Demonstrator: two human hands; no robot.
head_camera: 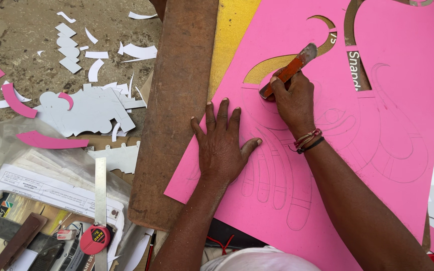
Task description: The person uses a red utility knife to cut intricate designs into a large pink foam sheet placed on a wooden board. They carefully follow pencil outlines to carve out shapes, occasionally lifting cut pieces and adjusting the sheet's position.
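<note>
Daylight is falling even and bright across the whole view, with no hard glare; the pink sheet (377, 115) is reading saturated but not blown out. Soft shadows are sitting just under the left hand (222, 143) and right hand (292, 98), so the light is coming diffuse from above. Focus is holding sharp centre to edge, pencil lines legible, no motion blur showing.

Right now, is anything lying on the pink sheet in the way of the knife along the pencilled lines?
Nothing loose shows there. The right hand holds the orange-handled knife on the pink sheet. The left hand lies flat just left of it, over part of the pencilled lines.
</note>
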